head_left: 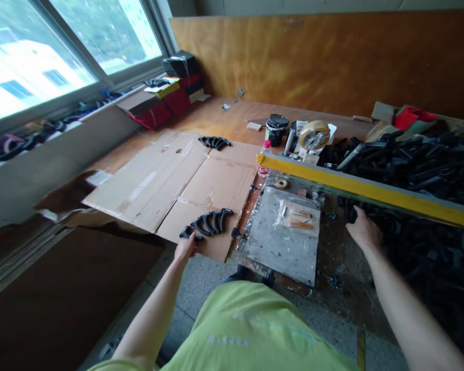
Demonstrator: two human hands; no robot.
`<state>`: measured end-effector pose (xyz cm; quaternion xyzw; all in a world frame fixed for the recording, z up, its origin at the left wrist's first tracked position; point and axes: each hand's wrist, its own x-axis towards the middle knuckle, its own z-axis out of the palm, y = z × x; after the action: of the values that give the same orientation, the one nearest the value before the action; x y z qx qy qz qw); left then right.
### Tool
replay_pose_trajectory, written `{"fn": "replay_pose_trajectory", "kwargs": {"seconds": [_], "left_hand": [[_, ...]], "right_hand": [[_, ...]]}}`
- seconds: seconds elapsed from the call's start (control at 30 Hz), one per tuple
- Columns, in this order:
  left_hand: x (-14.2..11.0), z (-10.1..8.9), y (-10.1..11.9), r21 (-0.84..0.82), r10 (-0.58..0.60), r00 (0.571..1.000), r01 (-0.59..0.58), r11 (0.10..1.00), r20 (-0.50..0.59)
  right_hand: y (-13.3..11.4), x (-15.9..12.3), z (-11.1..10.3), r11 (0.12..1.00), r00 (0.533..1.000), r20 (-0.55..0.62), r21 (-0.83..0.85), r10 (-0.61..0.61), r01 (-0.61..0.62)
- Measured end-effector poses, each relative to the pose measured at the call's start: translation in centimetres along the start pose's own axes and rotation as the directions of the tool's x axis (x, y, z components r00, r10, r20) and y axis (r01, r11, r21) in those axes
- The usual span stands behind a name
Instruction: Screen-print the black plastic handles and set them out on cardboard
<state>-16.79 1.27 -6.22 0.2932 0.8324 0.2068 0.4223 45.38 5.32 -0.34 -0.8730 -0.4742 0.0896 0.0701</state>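
Observation:
My left hand (186,247) is closed on a black curved piece (186,232) at the near edge of a flattened cardboard sheet (216,180). Beside it, touching or nearly so, several like black curved pieces (214,221) lie in a fanned row. Farther back on the cardboard is a second row of black curved pieces (214,141). On the right, my right hand (364,229) has its fingers closed around a dark piece (347,207) by the edge of a large heap of black pieces (421,252); its shape is hard to make out.
A grey board (278,242) carries a plastic-wrapped packet (296,216) and a tape roll (281,183). A yellow-edged bar (363,183) crosses in front of more black pieces. Behind stand a red-capped bottle (263,159), a black tub (277,129) and a large tape roll (314,135).

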Motion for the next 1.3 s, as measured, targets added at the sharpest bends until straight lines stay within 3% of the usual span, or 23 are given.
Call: {"fn": "replay_pose_trajectory", "kwargs": {"seconds": [0.07, 0.13, 0.2, 0.27, 0.4, 0.47, 0.57, 0.7, 0.8, 0.87, 0.97, 1.1, 1.2, 1.3], "left_hand": [[-0.2, -0.1, -0.1, 0.002, -0.035, 0.999, 0.035, 0.999, 0.023], [-0.3, 0.1, -0.3, -0.001, -0.054, 0.998, 0.054, 0.999, 0.025], [-0.3, 0.5, -0.3, -0.011, -0.052, 0.998, 0.052, 0.999, 0.023], [-0.2, 1.0, 0.0, -0.02, -0.037, 0.999, 0.037, 0.999, 0.026], [-0.2, 1.6, 0.5, -0.004, 0.005, 1.0, -0.005, 1.0, 0.008], [-0.8, 1.5, 0.5, 0.023, 0.041, 0.998, -0.04, 0.999, -0.044], [-2.2, 1.6, 0.1, 0.087, 0.122, 0.97, -0.106, 0.991, -0.21], [-4.3, 2.7, 0.0, 0.211, 0.324, 0.866, -0.259, 0.942, -0.38], [-4.6, 3.7, 0.2, 0.359, 0.512, 0.776, -0.389, 0.849, -0.369], [-4.4, 4.1, 0.3, 0.419, 0.552, 0.759, -0.402, 0.814, -0.344], [-3.9, 4.0, 0.2, 0.526, 0.618, 0.728, -0.415, 0.742, -0.297], [-3.7, 3.6, -0.1, 0.639, 0.7, 0.67, -0.429, 0.638, -0.247], [-3.8, 3.5, 0.3, 0.635, 0.702, 0.682, -0.452, 0.626, -0.207], [-4.0, 3.9, 1.3, 0.625, 0.676, 0.723, -0.465, 0.627, -0.141]], "right_hand": [[-0.8, -1.5, -1.9, 0.978, 0.993, -0.094, 0.19, -0.074, 0.091], [-2.2, -3.5, -2.7, 0.892, 0.979, -0.125, 0.407, -0.159, 0.197], [-4.3, -5.3, -2.1, 0.772, 0.952, -0.116, 0.561, -0.283, 0.298], [-6.6, -6.5, -0.6, 0.677, 0.891, -0.116, 0.609, -0.439, 0.413], [-10.1, -7.3, 2.4, 0.59, 0.717, -0.223, 0.437, -0.661, 0.679], [-11.0, -7.7, 2.6, 0.594, 0.661, -0.277, 0.292, -0.698, 0.75], [-12.8, -8.8, 1.9, 0.582, 0.599, -0.306, 0.156, -0.74, 0.798], [-18.4, -11.9, 2.3, 0.416, 0.465, -0.191, 0.249, -0.864, 0.875], [-24.8, -14.8, 4.9, 0.353, 0.378, -0.01, 0.337, -0.926, 0.873], [-29.2, -16.3, 7.2, 0.367, 0.339, 0.141, 0.343, -0.93, 0.865], [-34.2, -17.5, 10.1, 0.437, 0.326, 0.362, 0.287, -0.874, 0.852], [-36.9, -18.0, 11.7, 0.549, 0.414, 0.472, 0.193, -0.778, 0.813], [-37.2, -18.3, 11.9, 0.576, 0.442, 0.471, 0.19, -0.764, 0.795], [-37.7, -18.5, 11.9, 0.592, 0.449, 0.479, 0.203, -0.755, 0.78]]}}
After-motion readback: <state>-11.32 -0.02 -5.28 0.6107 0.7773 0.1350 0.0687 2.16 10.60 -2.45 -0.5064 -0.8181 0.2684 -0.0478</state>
